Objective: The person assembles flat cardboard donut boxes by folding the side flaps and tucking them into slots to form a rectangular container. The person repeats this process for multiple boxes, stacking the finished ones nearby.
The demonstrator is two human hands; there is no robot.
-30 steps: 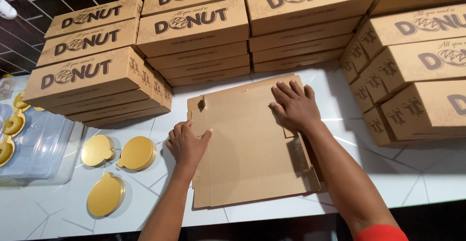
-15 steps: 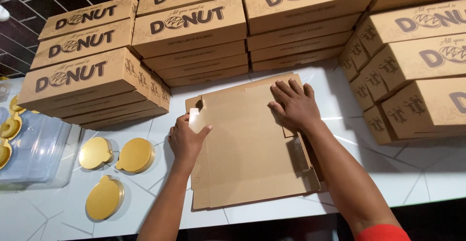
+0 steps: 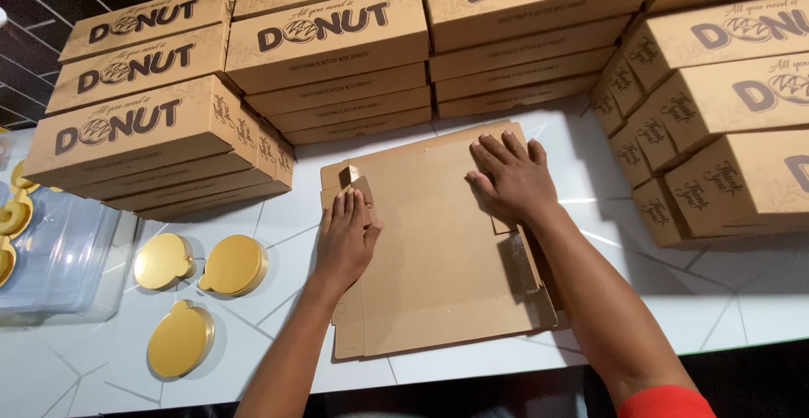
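A flat, unfolded brown cardboard box blank (image 3: 438, 258) lies on the white table in front of me. My left hand (image 3: 347, 237) rests flat on its left edge, fingertips against a small side flap (image 3: 348, 178) that stands partly raised. My right hand (image 3: 510, 178) presses palm-down on the upper right part of the blank, fingers spread. More cardboard sheets show beneath the top one at the right edge.
Stacks of closed brown printed boxes (image 3: 329, 56) line the back and right side (image 3: 725, 140) of the table. Three round gold cake boards (image 3: 202, 266) lie at the left. A clear plastic tray (image 3: 50, 258) with gold pieces sits at the far left. The table's front edge (image 3: 506, 363) is near.
My left hand slid up along the blank's left edge to the small flap and flattened there. My right hand stayed pressed on the upper right.
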